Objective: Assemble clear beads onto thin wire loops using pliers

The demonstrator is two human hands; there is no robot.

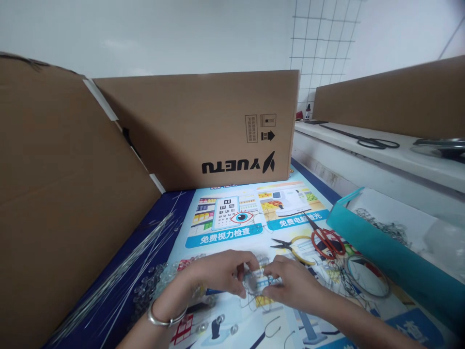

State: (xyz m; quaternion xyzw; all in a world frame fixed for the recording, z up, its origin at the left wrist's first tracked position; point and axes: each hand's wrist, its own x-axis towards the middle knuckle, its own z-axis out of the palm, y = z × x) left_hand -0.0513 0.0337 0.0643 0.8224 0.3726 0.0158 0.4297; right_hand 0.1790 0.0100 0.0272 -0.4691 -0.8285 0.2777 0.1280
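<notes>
My left hand (225, 271) and my right hand (290, 283) meet over the printed sheet. Between their fingertips is a small wire piece (253, 283) with a clear round part and thin loops sticking out above and below. Left thumb and fingers pinch it from one side, right thumb and fingers from the other. The fingers partly cover it, so its exact form is unclear. Beyond my right hand lie pliers (300, 248) with yellow handles, jaws parted, and scissors (329, 242) with red handles. Clear beads (145, 286) are heaped beside my left forearm, partly hidden by it.
Long thin wires (119, 276) lie at the left on blue cloth. A wire coil (388, 286) sits at the right, near a teal box (395, 261) holding wire pieces. Cardboard panels (181, 126) wall the left and back. Black-handled scissors (378, 143) rest on a white ledge.
</notes>
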